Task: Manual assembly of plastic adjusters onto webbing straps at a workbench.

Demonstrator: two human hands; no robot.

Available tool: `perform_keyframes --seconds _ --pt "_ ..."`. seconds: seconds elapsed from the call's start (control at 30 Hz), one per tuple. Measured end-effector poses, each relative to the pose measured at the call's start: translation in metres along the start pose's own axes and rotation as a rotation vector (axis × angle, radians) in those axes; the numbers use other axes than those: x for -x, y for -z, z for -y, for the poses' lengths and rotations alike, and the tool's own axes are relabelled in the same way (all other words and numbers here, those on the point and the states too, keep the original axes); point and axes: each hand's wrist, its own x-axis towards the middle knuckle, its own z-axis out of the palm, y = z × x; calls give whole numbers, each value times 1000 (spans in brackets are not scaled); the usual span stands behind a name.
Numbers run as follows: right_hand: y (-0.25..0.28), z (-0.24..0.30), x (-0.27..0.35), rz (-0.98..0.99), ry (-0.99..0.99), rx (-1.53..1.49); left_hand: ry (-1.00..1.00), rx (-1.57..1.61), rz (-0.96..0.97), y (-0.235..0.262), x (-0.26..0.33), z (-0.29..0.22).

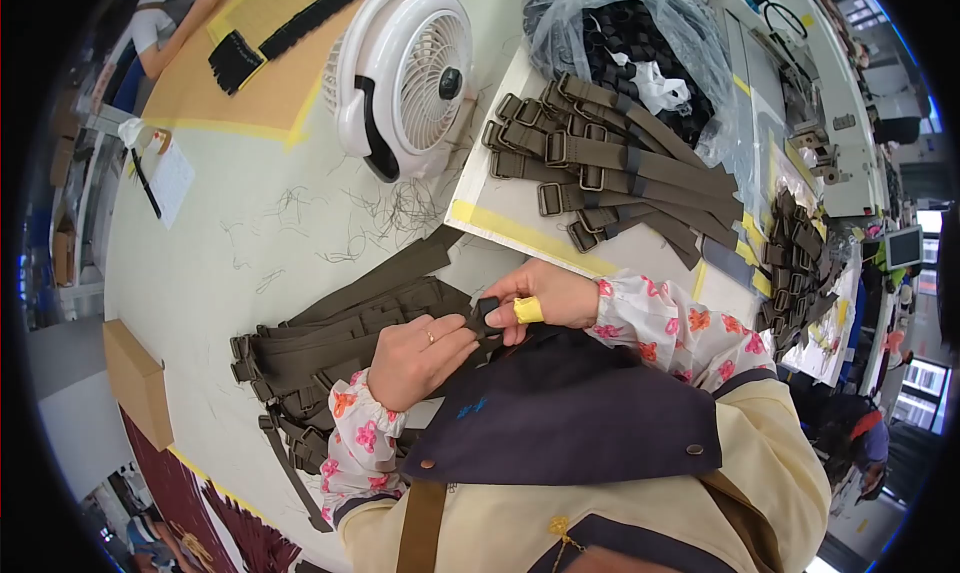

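Note:
My left hand [418, 358] and my right hand [548, 295] meet over a small black plastic buckle [486, 318], both pinching it and the end of an olive-brown webbing strap. A yellow band wraps one finger of the right hand. Under and left of my left hand lies a heap of olive straps with buckles [320, 358] on the pale table [250, 243]. Both wrists wear floral sleeve covers.
A white desk fan [405, 73] lies beyond the hands. A stack of finished straps with metal buckles [610, 173] rests on a white board, with a clear bag of black buckles [640, 43] behind. More strap pieces [795, 268] and a sewing machine [800, 83] sit to the right. Another person [165, 23] works far left.

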Motion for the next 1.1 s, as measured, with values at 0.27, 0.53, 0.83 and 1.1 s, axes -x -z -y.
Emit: perform_keyframes --seconds 0.27,0.53,0.83,1.1 --pt "-10 4 -12 190 -92 175 441 315 -37 -5 -14 -10" --pt "86 9 63 -274 875 937 462 -9 285 25 -69 -12" --pt "199 7 207 -948 627 935 -161 -430 -100 -72 -199 9" --pt "278 -26 243 -1237 209 1464 -5 -428 20 -151 -213 19"
